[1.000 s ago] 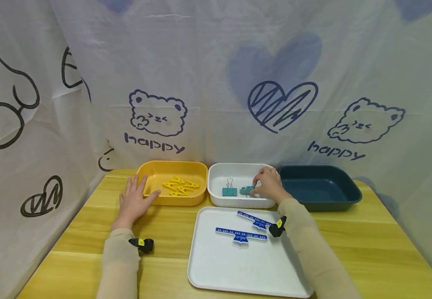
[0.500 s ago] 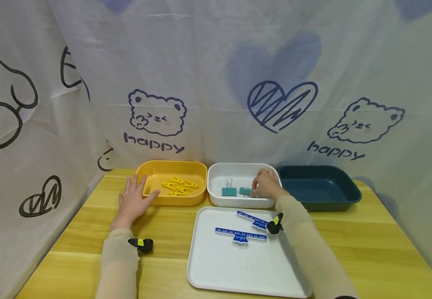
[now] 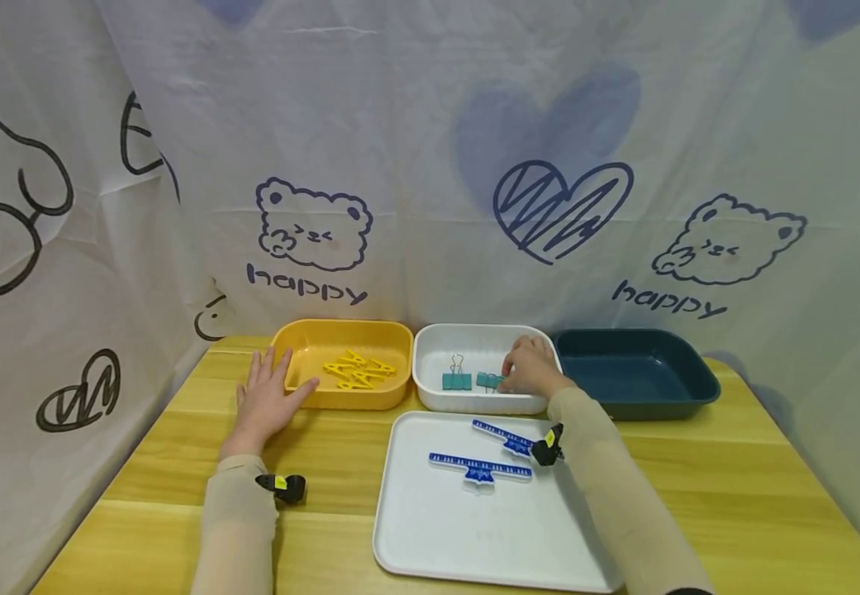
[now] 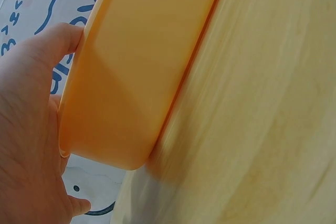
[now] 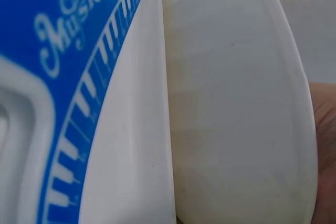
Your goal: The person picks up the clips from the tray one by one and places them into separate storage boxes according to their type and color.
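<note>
My left hand [image 3: 262, 409] lies with spread fingers at the front left corner of the yellow container [image 3: 398, 397], touching its rim. In the left wrist view the thumb [image 4: 65, 38] reaches over that rim. Inside are several yellow clothespins [image 3: 358, 369]. My right hand [image 3: 535, 368] reaches into the white container [image 3: 430, 400], its curled fingers pinching the right end of a teal binder clip [image 3: 487, 380] low in it. Beside that clip stands another teal binder clip [image 3: 457, 381], wire handles up. The right wrist view shows only part of the hand [image 5: 326, 145] behind the container wall.
A dark blue container [image 3: 634, 372] stands right of the white one. In front, a white tray [image 3: 474, 537] bears two blue clips with piano-key strips, one in the middle [image 3: 479, 469] and one [image 3: 507, 435] near the right sleeve. A printed cloth [image 3: 430, 248] hangs behind the wooden table [image 3: 325, 545].
The held teal binder clip has turned from a tilted pose to lying level on the white container's floor, and its wire handle has shifted slightly. The left hand stays put.
</note>
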`<state>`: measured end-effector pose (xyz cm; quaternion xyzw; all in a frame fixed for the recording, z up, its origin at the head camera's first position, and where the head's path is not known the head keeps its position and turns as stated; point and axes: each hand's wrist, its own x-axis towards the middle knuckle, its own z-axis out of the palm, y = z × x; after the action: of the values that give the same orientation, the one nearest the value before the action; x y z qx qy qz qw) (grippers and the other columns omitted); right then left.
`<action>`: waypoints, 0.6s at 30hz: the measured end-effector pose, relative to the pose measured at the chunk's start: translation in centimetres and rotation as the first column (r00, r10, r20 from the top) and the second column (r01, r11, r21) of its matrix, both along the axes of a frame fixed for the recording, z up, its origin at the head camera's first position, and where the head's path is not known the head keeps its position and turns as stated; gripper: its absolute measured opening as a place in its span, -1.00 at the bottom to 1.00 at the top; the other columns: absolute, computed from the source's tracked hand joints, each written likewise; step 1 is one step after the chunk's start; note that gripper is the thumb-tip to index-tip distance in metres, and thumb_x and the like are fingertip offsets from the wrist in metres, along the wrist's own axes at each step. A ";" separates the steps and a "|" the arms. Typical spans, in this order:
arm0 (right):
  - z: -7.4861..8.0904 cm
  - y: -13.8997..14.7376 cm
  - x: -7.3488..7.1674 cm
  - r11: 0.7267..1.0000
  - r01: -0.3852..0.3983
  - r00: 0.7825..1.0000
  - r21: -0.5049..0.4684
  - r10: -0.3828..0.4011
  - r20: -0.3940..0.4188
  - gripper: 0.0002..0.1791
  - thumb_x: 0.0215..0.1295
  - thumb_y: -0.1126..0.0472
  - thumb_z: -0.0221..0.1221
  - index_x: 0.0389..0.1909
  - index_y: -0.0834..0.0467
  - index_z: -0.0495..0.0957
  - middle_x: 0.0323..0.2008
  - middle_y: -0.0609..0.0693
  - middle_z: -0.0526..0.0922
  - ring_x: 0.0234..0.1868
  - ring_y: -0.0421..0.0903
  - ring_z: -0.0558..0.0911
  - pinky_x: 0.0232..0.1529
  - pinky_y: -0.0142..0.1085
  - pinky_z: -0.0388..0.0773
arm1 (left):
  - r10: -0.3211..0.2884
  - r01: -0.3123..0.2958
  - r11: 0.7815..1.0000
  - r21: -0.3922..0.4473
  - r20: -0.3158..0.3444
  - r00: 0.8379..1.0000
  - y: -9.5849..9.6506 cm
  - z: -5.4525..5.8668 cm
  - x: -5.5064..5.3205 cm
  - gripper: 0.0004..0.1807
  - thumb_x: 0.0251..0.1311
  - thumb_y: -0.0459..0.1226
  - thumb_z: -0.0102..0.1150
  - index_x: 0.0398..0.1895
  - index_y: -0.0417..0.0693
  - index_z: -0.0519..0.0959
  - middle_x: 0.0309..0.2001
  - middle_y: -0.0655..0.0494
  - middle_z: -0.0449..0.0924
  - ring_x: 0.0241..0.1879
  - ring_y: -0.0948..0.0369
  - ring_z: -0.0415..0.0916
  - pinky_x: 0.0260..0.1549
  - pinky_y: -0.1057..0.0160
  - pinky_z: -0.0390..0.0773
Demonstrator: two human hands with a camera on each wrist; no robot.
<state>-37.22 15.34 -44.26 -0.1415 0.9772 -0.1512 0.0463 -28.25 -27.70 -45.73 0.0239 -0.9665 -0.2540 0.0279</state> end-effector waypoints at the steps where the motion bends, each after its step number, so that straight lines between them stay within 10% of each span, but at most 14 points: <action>1: 0.0 0.0 0.0 1.000 0.000 1.000 -0.002 0.000 0.002 -0.77 -0.02 0.02 0.47 -0.50 0.05 0.66 0.02 0.09 0.43 0.10 0.12 0.26 0.23 0.06 0.19 | 0.000 0.000 1.000 -0.001 0.001 1.000 0.0 0.0 0.0 0.03 0.27 0.37 -0.20 0.57 -0.07 -0.15 0.57 -0.22 -0.41 0.53 -0.22 -0.56 0.29 -0.54 -0.32; 18: 1.9 1.3 1.9 1.000 -0.023 0.998 -0.003 0.023 -0.057 -0.76 0.10 0.01 0.41 -0.34 0.08 0.67 0.10 0.16 0.43 0.12 0.17 0.23 0.05 0.06 0.19 | 0.005 -0.005 1.000 0.001 -0.007 1.000 0.0 -0.2 -0.1 0.03 0.27 0.36 -0.18 0.57 -0.08 -0.14 0.57 -0.23 -0.38 0.54 -0.21 -0.55 0.28 -0.55 -0.32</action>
<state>-35.27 16.64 -42.38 -0.1571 0.9761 -0.1486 0.0199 -28.34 -27.73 -45.92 0.0255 -0.9662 -0.2546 0.0320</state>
